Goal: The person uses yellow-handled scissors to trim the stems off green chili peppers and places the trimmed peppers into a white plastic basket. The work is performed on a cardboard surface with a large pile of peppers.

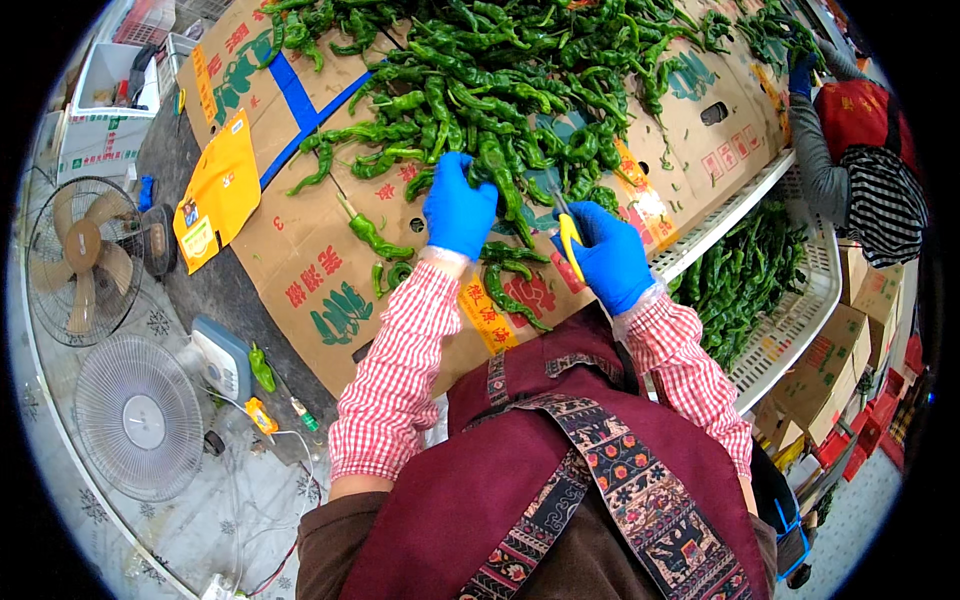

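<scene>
Long green peppers (517, 75) lie heaped over flattened cardboard (300, 247) on the table before me. My left hand (461, 206), in a blue glove, is closed on a green pepper (496, 176) at the near edge of the heap. In my gloved right hand (609, 253) is a pair of small scissors with yellow handles (570, 244), their blades pointing towards the heap. Several loose peppers (510, 292) rest on the cardboard between and below my hands.
A white plastic crate (806, 319) of green peppers stands at my right. Beyond it a co-worker (825, 150) handles peppers. Two fans (142, 420) and a yellow packet (221, 187) are at the left. Cardboard boxes (821, 375) stand at the lower right.
</scene>
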The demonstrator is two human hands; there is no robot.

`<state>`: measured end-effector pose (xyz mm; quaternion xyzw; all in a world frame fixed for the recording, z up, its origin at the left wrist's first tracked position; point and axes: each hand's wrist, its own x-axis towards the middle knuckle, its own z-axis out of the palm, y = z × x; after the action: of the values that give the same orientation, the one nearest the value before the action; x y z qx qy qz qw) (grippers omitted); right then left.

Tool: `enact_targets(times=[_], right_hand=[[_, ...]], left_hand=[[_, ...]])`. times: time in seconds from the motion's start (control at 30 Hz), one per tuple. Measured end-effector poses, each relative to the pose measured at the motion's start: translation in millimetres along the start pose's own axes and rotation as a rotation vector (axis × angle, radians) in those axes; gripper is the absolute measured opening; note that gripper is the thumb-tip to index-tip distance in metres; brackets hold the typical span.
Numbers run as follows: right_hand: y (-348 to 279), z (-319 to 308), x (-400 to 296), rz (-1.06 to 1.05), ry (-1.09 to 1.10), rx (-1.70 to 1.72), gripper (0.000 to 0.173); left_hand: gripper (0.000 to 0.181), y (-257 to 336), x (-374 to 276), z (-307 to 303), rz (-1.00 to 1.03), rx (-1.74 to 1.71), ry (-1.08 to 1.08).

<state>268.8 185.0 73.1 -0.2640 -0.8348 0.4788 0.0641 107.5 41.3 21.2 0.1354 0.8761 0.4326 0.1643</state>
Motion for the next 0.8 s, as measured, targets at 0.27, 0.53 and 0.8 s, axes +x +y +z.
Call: enact_targets(times=[0.27, 0.53, 0.8], right_hand=[[14, -12, -11, 0.227, -0.016, 0.280, 0.037], [-20, -34, -18, 0.154, -0.242, -0.057, 0.053], [-48, -31, -22, 0.033, -0.277, 0.121, 0.058]], left_hand=[[0.059, 30, 30, 4, -0.046, 0.443, -0.126], [0.042, -11, -7, -60, -0.013, -0.389, -0.302], [0.042, 22, -41, -82, -0.162, -0.844, -0.577]])
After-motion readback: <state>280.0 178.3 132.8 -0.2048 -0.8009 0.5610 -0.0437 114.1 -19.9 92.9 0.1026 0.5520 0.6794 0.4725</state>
